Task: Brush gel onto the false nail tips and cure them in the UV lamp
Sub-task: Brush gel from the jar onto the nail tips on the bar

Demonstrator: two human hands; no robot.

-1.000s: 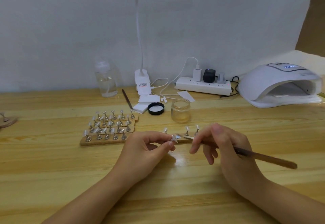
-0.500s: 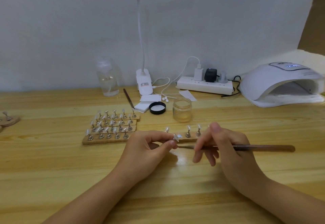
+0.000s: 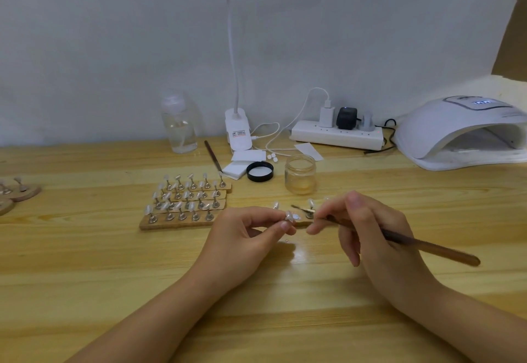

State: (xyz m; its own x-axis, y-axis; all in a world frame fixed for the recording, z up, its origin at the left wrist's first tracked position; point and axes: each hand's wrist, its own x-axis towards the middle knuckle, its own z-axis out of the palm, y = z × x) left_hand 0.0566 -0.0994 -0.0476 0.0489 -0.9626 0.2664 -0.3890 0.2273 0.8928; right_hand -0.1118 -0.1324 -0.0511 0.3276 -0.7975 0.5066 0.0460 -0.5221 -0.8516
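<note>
At a pale wooden bench (image 3: pixel 85 262) set against a grey wall, a person works on false nail tips with both bare hands. The left hand (image 3: pixel 242 237) has its grip closed on a small stand carrying a nail tip (image 3: pixel 291 216), pinched between thumb and forefinger just above the bench near its middle. The right hand (image 3: pixel 370 237) has its grip clamped on a long brown brush (image 3: pixel 422 245), fingers curled round the handle; the dark bristle end points left, just above and to the right of the held tip, though whether it touches is hard to tell. Behind the left hand, wooden strips (image 3: pixel 182 224) carry rows of further nail tips on small metal stands (image 3: pixel 188 191), and another strip lies partly hidden behind both hands. An open glass jar (image 3: pixel 300 174) stands just beyond the hands, its black lid (image 3: pixel 259 171) lying upturned beside it on the left. A white UV lamp (image 3: pixel 462 131) sits at the far right of the bench, its opening facing the camera and its display lit. Along the wall stand a clear bottle (image 3: pixel 179 123), the clip base of a white gooseneck lamp (image 3: pixel 238 131) and a white power strip (image 3: pixel 336 134) with several plugs. A second brush (image 3: pixel 213 156) lies near white pads (image 3: pixel 236 167). Round wooden stands (image 3: pixel 20 191) rest at the far left edge.
</note>
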